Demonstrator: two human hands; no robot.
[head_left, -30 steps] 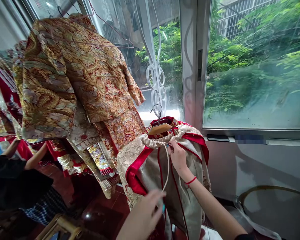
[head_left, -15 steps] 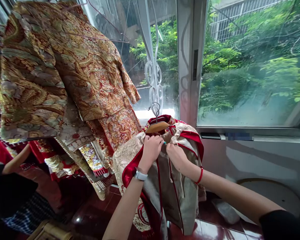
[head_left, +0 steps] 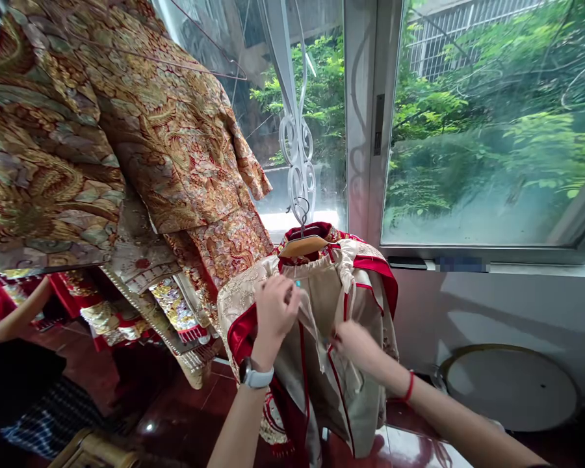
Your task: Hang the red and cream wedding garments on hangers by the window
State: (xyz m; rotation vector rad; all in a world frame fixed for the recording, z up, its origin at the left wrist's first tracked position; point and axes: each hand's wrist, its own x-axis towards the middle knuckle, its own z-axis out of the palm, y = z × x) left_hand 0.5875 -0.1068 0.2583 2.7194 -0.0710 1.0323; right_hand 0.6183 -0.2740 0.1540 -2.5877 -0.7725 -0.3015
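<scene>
here left hand [head_left: 273, 312] and right hand [head_left: 353, 341] seemingly pinch drawstring [head_left: 316, 338] below the bag rim [head_left: 316, 268].

- A wooden hanger [head_left: 302, 246], hooked on the white scrolled window grille [head_left: 298, 153], carries the beige and red cover [head_left: 322, 305] (gathered at its neck).
- A thin wire hanger [head_left: 213, 45] holds a gold brocade jacket [head_left: 166, 149].
- The dark red floor [head_left: 190, 416] bears a wicker piece [head_left: 88, 448] and a round pale disc [head_left: 509, 387] near the wall.
- The window sill [head_left: 526, 268] holds a flat dark object [head_left: 407, 262].
</scene>
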